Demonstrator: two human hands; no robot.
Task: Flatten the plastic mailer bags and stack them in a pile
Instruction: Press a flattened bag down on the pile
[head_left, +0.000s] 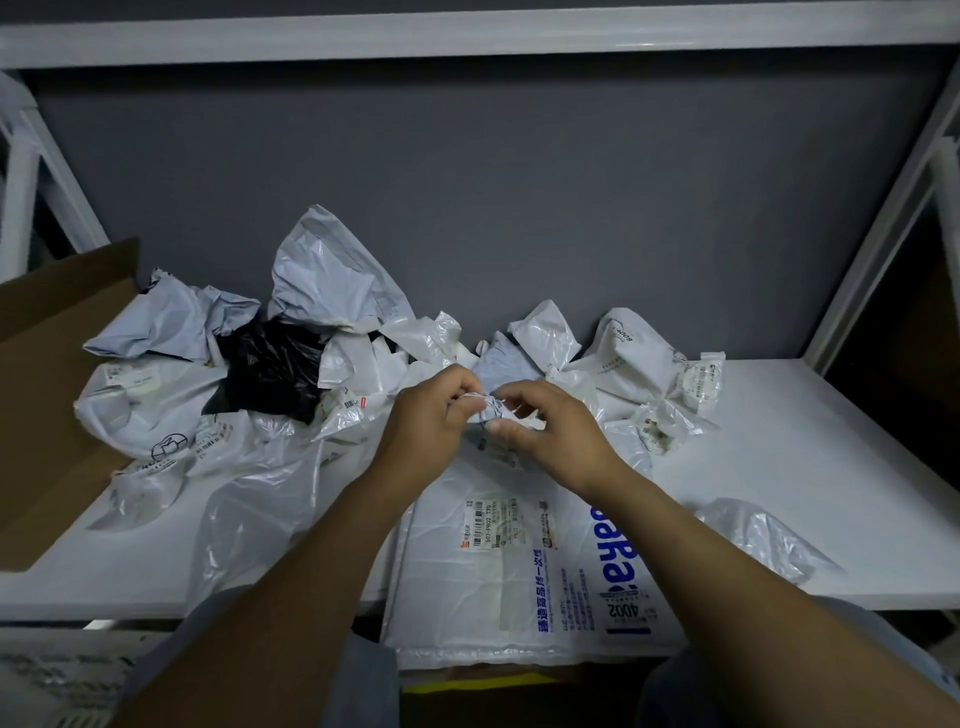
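Observation:
A small crumpled white mailer bag (491, 410) is held above the shelf between both hands. My left hand (428, 415) pinches its left side and my right hand (550, 431) pinches its right side. Below them lies a flattened pile of white mailers (519, 561) with a shipping label and blue print, reaching over the shelf's front edge. Behind the hands, several crumpled white and grey mailers (332, 280) and a black bag (275, 369) are heaped against the grey back wall.
A brown cardboard box (47, 395) stands at the left on the white shelf (810, 467). A clear plastic bag (763, 535) lies at the right front, another clear bag (260, 519) at the left front. White shelf uprights (893, 218) frame both sides.

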